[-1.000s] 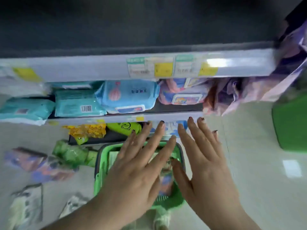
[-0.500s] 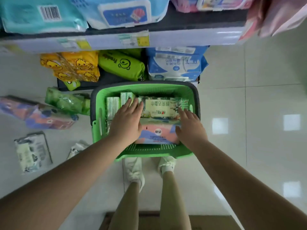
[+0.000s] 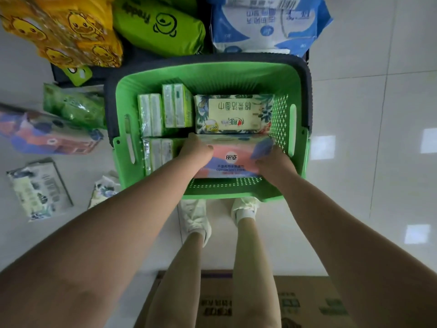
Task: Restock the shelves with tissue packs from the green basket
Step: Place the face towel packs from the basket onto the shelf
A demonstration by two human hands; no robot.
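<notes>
The green basket (image 3: 293,124) stands on the floor in front of my feet. Inside lie a pink and blue tissue pack (image 3: 233,159) near me, a cream leaf-patterned pack (image 3: 234,113) behind it, and several small green packs (image 3: 165,110) on the left. My left hand (image 3: 196,147) grips the pink pack's left end, fingers tucked under it. My right hand (image 3: 272,162) holds its right end.
The bottom shelf behind the basket carries yellow duck packs (image 3: 63,31), a green roll pack (image 3: 160,22) and a blue and white pack (image 3: 267,22). Loose packs (image 3: 47,136) lie on the floor at left. A cardboard box (image 3: 260,304) sits behind my legs.
My view dropped from the shelves to the basket. Both hands went down into the basket and closed on the ends of the pink pack.
</notes>
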